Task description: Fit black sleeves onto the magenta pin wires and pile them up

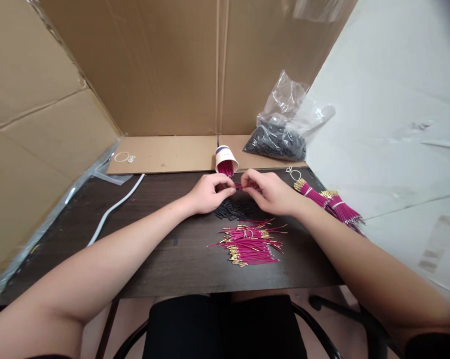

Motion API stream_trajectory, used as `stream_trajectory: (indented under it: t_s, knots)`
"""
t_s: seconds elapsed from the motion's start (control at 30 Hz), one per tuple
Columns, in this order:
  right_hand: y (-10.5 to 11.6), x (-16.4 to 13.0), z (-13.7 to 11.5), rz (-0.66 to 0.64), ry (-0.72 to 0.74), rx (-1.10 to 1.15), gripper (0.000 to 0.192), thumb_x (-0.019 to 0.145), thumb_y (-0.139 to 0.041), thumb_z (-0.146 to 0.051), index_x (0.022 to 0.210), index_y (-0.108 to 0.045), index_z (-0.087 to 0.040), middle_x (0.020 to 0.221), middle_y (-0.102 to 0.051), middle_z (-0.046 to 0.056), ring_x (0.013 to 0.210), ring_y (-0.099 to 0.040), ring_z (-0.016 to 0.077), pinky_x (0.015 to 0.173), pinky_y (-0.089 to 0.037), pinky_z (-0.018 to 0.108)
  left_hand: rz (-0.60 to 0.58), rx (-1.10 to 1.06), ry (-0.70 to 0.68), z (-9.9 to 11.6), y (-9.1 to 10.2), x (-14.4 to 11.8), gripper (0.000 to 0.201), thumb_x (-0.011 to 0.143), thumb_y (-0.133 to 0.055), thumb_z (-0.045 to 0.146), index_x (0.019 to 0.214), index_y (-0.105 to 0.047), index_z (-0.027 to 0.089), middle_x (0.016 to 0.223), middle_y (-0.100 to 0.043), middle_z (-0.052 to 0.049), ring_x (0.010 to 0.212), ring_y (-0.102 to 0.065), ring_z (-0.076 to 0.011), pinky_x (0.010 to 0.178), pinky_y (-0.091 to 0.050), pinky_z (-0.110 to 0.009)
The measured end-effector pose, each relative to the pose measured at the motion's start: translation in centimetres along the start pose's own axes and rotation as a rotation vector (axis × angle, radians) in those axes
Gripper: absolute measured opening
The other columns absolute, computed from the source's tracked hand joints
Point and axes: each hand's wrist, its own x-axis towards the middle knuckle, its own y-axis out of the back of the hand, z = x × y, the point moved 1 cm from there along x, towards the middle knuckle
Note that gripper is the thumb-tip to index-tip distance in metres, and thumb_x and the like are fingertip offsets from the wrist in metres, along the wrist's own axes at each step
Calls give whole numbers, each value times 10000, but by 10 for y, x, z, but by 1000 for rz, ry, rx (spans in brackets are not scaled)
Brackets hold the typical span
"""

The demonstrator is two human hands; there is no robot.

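Note:
Between my two hands stretch a few short magenta wires [239, 186], pinched at one end by my left hand [214, 192] and at the other by my right hand [267, 191]. Their ends are hidden in my fingers. Just beyond, a paper cup [225, 155] lies on its side, its mouth toward me, with more magenta wires inside. Under my hands is a pile of small black tubes [235, 210]. Closer to me lies a heap of magenta wires [252, 244] with gold-coloured ends, part of it tied with a white band.
A clear plastic bag [276, 139] of black tubes stands at the back right. Banded magenta wire bundles [339, 207] lie at the table's right edge. Rubber bands [121, 157] rest on the cardboard strip [165, 154]; a pale cable [112, 209] crosses the left side. Cardboard walls [165, 65] close off the back and left.

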Motion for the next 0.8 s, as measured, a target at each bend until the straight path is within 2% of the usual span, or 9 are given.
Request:
stream_trajectory:
  t_s: [0.6,0.8]
  knots:
    - [-1,1,-1,-25,3,-63,80,1042,-530,-149,1075,-535,-221,936,-678,36,777,-564,178,736,-393,330,-31,-12,-1,0,0,0,177,976,-734,318,905,-775,162,833,-735,-36,737,-589,-155,734,-455,-325]
    - [-1,1,-3,-17,-2,3,102,1029,-535,-133,1071,-531,-225,883,-651,9,724,-543,161,703,-398,323,-7,11,-31,1,0,0,173,982,-739,318,925,-791,163,837,-738,-45,717,-593,-154,697,-450,-314]
